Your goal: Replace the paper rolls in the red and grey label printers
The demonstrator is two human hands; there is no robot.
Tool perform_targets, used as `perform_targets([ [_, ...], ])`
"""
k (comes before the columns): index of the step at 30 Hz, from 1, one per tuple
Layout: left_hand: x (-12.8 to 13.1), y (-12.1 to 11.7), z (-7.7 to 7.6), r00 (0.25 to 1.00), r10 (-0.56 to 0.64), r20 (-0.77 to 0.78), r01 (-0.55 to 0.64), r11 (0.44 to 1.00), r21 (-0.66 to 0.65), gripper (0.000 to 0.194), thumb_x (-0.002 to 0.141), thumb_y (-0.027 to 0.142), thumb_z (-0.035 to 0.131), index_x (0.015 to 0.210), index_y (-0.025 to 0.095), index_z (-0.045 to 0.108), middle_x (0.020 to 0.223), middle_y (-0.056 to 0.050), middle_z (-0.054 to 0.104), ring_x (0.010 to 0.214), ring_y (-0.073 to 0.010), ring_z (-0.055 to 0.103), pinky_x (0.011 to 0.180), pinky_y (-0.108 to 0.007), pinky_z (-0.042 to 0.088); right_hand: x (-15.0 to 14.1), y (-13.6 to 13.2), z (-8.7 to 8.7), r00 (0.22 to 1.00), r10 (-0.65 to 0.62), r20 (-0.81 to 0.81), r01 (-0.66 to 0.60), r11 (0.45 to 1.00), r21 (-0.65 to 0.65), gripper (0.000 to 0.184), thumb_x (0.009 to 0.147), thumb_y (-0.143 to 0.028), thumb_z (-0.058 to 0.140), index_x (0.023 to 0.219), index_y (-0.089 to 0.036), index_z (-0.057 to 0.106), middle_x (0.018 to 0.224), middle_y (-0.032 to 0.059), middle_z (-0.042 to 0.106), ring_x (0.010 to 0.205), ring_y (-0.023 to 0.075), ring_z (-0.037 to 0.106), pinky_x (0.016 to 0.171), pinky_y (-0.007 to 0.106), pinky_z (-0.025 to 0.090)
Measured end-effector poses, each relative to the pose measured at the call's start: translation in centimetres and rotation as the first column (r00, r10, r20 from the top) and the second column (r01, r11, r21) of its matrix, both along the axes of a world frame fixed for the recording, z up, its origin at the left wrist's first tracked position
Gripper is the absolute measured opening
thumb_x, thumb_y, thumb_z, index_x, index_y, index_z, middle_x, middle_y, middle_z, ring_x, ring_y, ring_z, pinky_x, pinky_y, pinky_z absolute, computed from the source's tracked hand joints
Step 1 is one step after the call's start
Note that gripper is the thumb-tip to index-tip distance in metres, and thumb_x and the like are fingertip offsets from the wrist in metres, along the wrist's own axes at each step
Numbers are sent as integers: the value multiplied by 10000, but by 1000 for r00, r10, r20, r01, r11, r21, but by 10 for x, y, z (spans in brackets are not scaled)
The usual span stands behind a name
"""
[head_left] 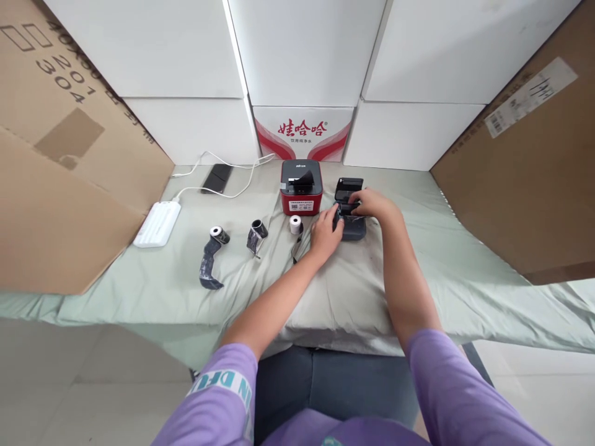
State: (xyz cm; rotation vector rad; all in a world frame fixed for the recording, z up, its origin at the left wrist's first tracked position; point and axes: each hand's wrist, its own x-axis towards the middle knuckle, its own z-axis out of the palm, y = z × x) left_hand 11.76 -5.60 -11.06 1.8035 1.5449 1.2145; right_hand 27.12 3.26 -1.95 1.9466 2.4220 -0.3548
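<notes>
A small black portable printer point(353, 229) lies on the cloth with its lid point(348, 184) raised at the far side. My left hand point(325, 235) is against the printer's left side, thumb and fingers gripping its edge. From the right, my right hand point(373, 204) reaches over the opening with bent fingers closed inside it. Whatever those fingers hold is hidden. Just left of my left hand stands a white paper roll point(295, 223), with a dark strip point(298, 246) beside it. A red and black desktop printer point(301, 189) sits behind, its top bearing a black flap.
Two more rolls, one with a long dark curled tail point(211, 266) and one shorter point(257, 234), lie to the left. Beyond them are a white power bank point(158, 224), a white cable point(237, 192) and a black phone point(217, 178). Cardboard boxes point(534, 155) flank both sides.
</notes>
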Motion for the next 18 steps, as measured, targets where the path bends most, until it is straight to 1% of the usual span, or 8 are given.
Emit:
perform_targets([
  [4, 0, 0, 1, 1000, -2, -8, 2, 1000, -12, 482, 963, 230, 523, 1444, 236, 541, 1391, -102, 631, 1280, -259, 609, 1105, -411, 481, 8, -17, 29, 950, 74, -305, -34, 991, 132, 332, 796, -229, 697, 1127, -204, 703, 1097, 79, 710, 886, 202, 639, 826, 322, 511],
  [7, 1, 0, 1, 999, 4, -34, -5, 1000, -9, 459, 928, 199, 541, 1385, 193, 576, 1361, -124, 645, 1230, -270, 632, 1080, -411, 493, -5, -36, 49, 782, 178, -597, -25, 966, 256, 288, 878, -338, 650, 1145, -231, 650, 1012, 41, 687, 793, 167, 608, 756, 306, 515],
  [9, 3, -2, 0, 996, 27, -89, -26, 1000, 18, 453, 937, 225, 532, 1383, 157, 571, 1364, -152, 638, 1243, -296, 616, 1092, -442, 478, -23, -48, 56, 663, 240, -709, -4, 948, 317, 282, 942, -432, 581, 1156, -254, 626, 930, 20, 660, 777, 163, 600, 719, 291, 509],
  [11, 6, -5, -1, 984, 54, -170, -40, 996, 82, 451, 953, 268, 520, 1383, 142, 567, 1398, -176, 616, 1305, -334, 563, 1123, -497, 438, -43, -57, 60, 596, 267, -757, 21, 938, 347, 305, 986, -488, 502, 1154, -260, 612, 855, 9, 631, 764, 163, 598, 698, 283, 495],
  [12, 8, -7, -1, 976, 51, -212, -25, 992, 126, 446, 955, 284, 519, 1376, 145, 571, 1415, -177, 605, 1331, -345, 538, 1138, -517, 416, -53, -61, 60, 598, 272, -754, 24, 934, 355, 312, 992, -495, 487, 1151, -256, 610, 831, 5, 623, 759, 164, 598, 697, 282, 488],
  [14, 12, -11, -1, 954, -24, -300, 89, 975, 206, 389, 956, 293, 514, 1311, 167, 611, 1394, -155, 623, 1332, -339, 532, 1148, -517, 401, -68, -68, 58, 680, 281, -677, -28, 933, 359, 295, 978, -469, 522, 1140, -242, 619, 822, 6, 635, 769, 170, 607, 717, 287, 478],
  [16, 16, -15, -2, 903, -162, -399, 264, 940, 217, 312, 953, 284, 515, 1199, 168, 666, 1268, -137, 684, 1260, -325, 581, 1115, -489, 432, -80, -72, 51, 820, 293, -491, -141, 936, 323, 261, 935, -409, 589, 1113, -227, 644, 880, 29, 684, 829, 195, 633, 751, 302, 471],
  [18, 21, -19, -3, 852, -251, -459, 365, 914, 178, 250, 934, 267, 559, 1113, 164, 700, 1167, -116, 716, 1188, -313, 621, 1064, -449, 468, -90, -74, 38, 925, 303, -229, -253, 942, 221, 240, 895, -346, 625, 1088, -208, 669, 979, 79, 729, 915, 245, 661, 772, 326, 466],
])
